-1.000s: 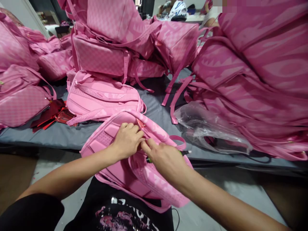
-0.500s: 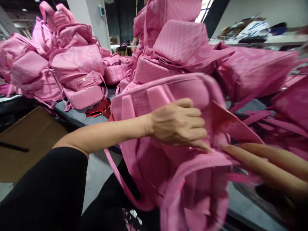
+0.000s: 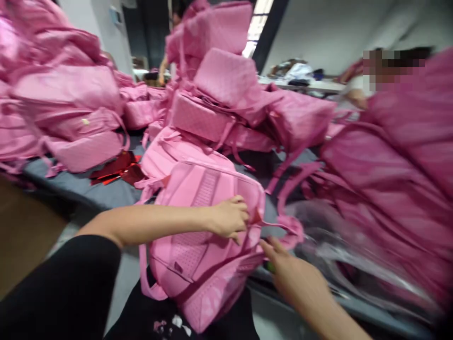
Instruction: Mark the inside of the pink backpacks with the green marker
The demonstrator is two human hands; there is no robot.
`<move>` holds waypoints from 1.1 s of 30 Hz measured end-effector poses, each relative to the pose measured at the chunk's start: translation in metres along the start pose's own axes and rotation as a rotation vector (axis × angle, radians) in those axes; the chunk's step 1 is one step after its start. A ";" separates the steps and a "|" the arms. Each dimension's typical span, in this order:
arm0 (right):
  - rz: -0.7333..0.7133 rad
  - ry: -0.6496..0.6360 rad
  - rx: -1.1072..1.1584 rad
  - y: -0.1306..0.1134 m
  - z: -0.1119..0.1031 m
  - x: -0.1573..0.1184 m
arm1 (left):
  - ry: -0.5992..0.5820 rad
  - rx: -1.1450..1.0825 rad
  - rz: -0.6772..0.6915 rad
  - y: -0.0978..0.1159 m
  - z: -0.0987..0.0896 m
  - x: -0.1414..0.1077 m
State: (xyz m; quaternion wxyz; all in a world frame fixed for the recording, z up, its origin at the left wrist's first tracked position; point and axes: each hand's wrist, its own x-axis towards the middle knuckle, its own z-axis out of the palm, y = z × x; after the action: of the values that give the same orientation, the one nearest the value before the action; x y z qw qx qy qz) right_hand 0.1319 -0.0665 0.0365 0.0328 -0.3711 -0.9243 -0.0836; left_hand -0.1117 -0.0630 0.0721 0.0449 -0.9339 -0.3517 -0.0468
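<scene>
A pink backpack [image 3: 198, 203] lies tilted across my lap and the table edge, its padded back panel facing up. My left hand [image 3: 230, 218] reaches across that panel, fingers curled and closed on the material near its right side. Along the bag's right edge, my right hand [image 3: 283, 262] has its fingers close together at the side seam, closed on the fabric; its thumb is hidden. A pink strap [image 3: 292, 231] loops out just above the right hand. Another strap [image 3: 150, 283] hangs at the lower left of the bag. Motion blurs the details.
Pink backpacks are piled at the left [image 3: 67, 104], centre [image 3: 226, 75] and right [image 3: 392, 174] of the grey table [image 3: 81, 191]. Red shiny scraps [image 3: 116, 167] lie left of the bag. Clear plastic [image 3: 347, 245] lies at right. Another person [image 3: 357, 92] is partly visible behind.
The backpack has turned and dropped lower, farther from my face; its gaping lower part no longer shows. Both hands have moved left and downward with it. My view has swung right.
</scene>
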 end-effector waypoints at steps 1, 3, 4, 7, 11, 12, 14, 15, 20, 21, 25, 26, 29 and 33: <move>0.023 -0.164 -0.040 -0.012 -0.002 0.006 | 0.020 0.001 0.000 0.003 0.003 -0.006; 0.072 -0.382 -0.079 -0.028 0.003 0.016 | 0.084 0.032 0.003 -0.003 0.010 -0.018; 0.088 -0.450 -0.082 -0.032 0.010 0.018 | 0.119 0.065 0.006 -0.011 0.012 -0.025; 0.117 -0.531 -0.062 -0.033 0.032 0.009 | 0.238 0.277 0.002 -0.051 -0.002 -0.038; 0.144 -0.531 0.069 -0.020 0.049 -0.006 | 0.347 0.628 -0.082 -0.092 -0.037 -0.041; 0.155 -0.514 0.167 -0.015 0.049 -0.007 | 0.341 0.657 -0.096 -0.091 -0.041 -0.039; 0.208 -0.454 0.490 -0.002 0.042 -0.008 | 0.321 0.622 -0.067 -0.077 -0.038 -0.034; 0.254 -0.425 0.712 0.004 0.036 -0.009 | 0.306 0.570 -0.020 -0.066 -0.033 -0.032; 0.563 -0.098 1.672 0.031 -0.009 -0.018 | 0.048 0.188 0.083 -0.020 -0.001 -0.021; 0.585 -0.007 1.738 0.031 -0.016 -0.019 | 0.018 0.141 0.057 -0.017 0.001 -0.019; 0.550 0.192 1.812 -0.004 -0.024 -0.007 | -0.002 0.060 0.041 -0.019 0.003 -0.018; 0.536 0.287 1.819 -0.019 -0.019 0.000 | 0.008 0.057 0.046 -0.019 0.003 -0.020; 0.526 0.543 1.807 -0.057 0.003 0.022 | 0.075 0.064 0.052 -0.014 0.004 -0.029; 0.642 0.519 1.670 -0.075 0.029 0.027 | 0.134 0.058 0.086 -0.006 0.009 -0.042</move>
State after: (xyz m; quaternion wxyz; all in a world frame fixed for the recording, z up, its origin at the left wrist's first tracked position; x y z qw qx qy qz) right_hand 0.0602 -0.0966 0.0014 0.5165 -0.4346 -0.5015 0.5412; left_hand -0.1466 -0.0855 0.0584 0.0974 -0.9411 -0.3089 -0.0968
